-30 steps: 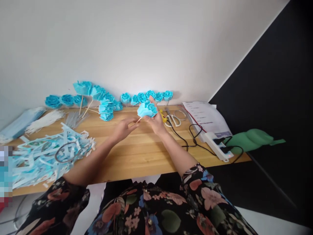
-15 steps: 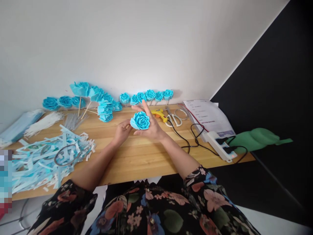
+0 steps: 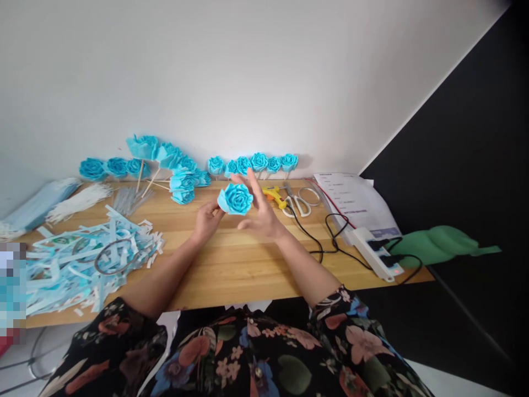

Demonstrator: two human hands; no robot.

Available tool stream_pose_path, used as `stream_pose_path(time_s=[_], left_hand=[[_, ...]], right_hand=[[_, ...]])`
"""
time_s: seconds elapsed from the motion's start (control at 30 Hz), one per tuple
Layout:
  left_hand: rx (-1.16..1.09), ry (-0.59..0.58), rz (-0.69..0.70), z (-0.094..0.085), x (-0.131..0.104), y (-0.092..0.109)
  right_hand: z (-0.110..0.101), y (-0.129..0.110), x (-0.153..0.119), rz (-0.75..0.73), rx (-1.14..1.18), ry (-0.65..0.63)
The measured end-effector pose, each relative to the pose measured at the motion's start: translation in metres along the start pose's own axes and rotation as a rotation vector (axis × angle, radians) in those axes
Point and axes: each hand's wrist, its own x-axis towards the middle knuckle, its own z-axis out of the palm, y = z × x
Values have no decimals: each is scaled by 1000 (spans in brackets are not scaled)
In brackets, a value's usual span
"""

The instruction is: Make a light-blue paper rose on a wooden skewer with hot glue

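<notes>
A blue handmade flower (image 3: 236, 199) faces me above the middle of the table. My left hand (image 3: 208, 222) is closed behind its left side, where its stem is hidden from view. Beside the bloom, my right hand (image 3: 264, 215) is open, its thumb and fingers spread around the flower's right side. Beyond it, a row of similar blue flowers (image 3: 259, 161) stands on sticks against the wall. More blue flowers (image 3: 182, 184) lie and lean at the back left.
A heap of blue and white strips (image 3: 91, 259) with a ring covers the table's left, near blue sheets (image 3: 43, 207) and white cords (image 3: 80, 203). Back right are a yellow glue gun (image 3: 275, 196), scissors (image 3: 298, 207), papers (image 3: 357, 204), a power strip (image 3: 376, 256) and a green bag (image 3: 442, 246).
My right hand has opened away from the flower, leaving a gap on its right side. The flower stays in my left hand. The whole view has shifted slightly.
</notes>
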Motion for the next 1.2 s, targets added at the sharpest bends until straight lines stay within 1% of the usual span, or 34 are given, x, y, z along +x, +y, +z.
stream_pose_path(time_s=[0.07,0.13,0.23,0.3,0.5,0.67,0.77,0.9,1.03,1.13,1.2], left_hand=[[27,33,2,-3,2,-2],[38,50,33,-7,5,-3],[77,55,71,-12,9,-4],[118,47,82,-14,12,-4],[180,37,109,-17,15,-4],[197,12,172,-18,16,-4],[224,11,183,-19,16,-4],[257,24,190,-20,16,-5],[267,50,188,-20,16,-8],[280,59,158,-20,16,-10],[264,66,143,-20,16,-11]], right_hand=[[-6,-1,1,-24,31,30],[-13,0,2,-7,28,115],[-20,1,2,74,-64,248],[-24,0,2,98,-153,287],[-28,-4,5,35,-325,277],[-30,1,5,26,-375,260],[-33,4,5,19,-398,262],[-34,8,6,29,-471,273],[-33,12,5,4,-539,318],[-32,13,3,12,-537,336],[-32,11,1,14,-474,346]])
